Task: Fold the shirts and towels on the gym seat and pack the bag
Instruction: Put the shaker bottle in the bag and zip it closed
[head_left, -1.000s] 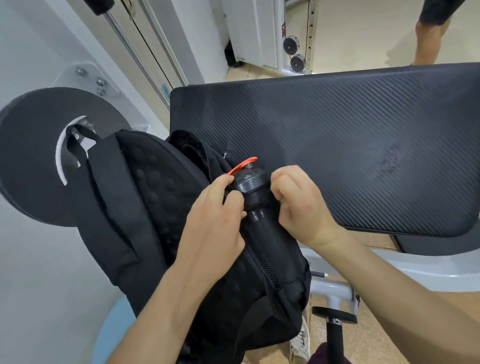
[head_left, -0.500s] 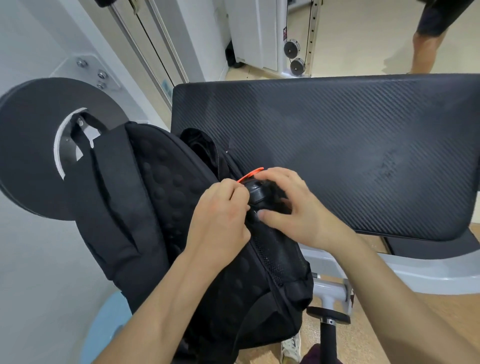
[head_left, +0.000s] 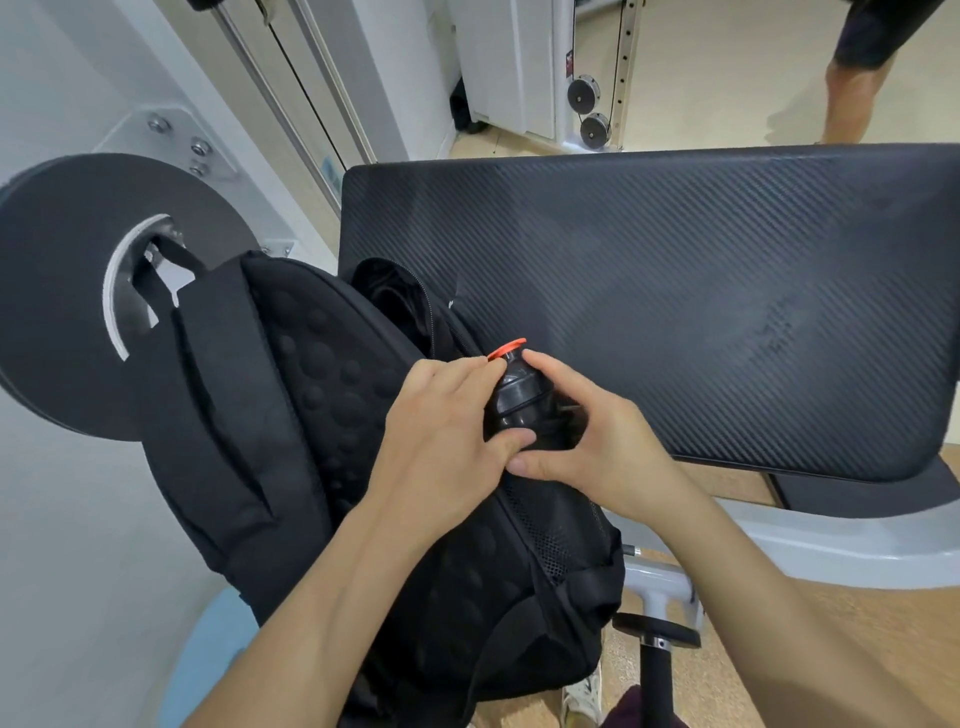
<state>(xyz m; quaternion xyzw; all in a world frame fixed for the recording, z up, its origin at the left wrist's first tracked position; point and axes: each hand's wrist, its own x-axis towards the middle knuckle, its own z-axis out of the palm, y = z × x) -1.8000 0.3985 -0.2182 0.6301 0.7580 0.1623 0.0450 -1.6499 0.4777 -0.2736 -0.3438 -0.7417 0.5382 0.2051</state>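
Observation:
A black backpack hangs by its top loop from a round black disc, its padded back facing me and its main zip gaping at the top. A black bottle with an orange cap tab stands in the mesh side pocket. My left hand grips the bottle's left side at the neck. My right hand wraps around its right side, thumb under the lid. The black gym seat pad lies behind, with no shirts or towels on it.
The round black disc on the white machine frame stands at the left. Cables and pulleys run at the back. Another person's leg stands at the far right. A black-handled grey lever juts up below the seat.
The bottle has sunk deeper into the mesh pocket. My right hand opened from a fist and slid round the bottle's lid; my left hand stays on its neck.

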